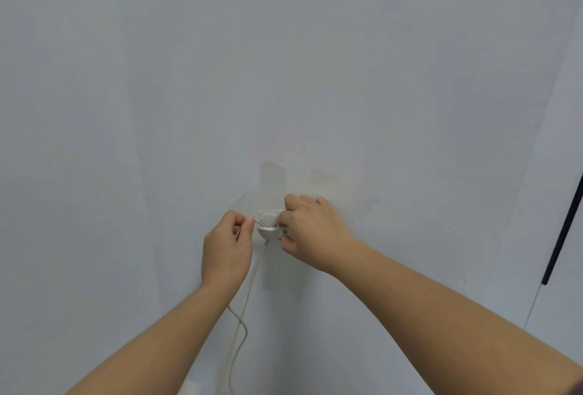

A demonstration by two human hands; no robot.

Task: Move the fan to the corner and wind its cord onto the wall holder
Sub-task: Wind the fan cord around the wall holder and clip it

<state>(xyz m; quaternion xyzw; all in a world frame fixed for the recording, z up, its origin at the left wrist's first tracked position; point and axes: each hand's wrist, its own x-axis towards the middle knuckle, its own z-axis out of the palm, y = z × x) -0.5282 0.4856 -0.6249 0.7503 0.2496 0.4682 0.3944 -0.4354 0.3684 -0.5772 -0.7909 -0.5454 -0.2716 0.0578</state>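
Here both hands are raised to a pale wall. The left hand has its fingers pinched closed on the white cord, just to the left of the small round wall holder. The right hand has its fingers curled closed around the right side of the wall holder, touching it. From between the two sets of fingers the cord drops down the wall, with a second strand looping below the left wrist toward the bottom edge. Far right of the fingers, a dark pole leans along the wall; the fan is out of view
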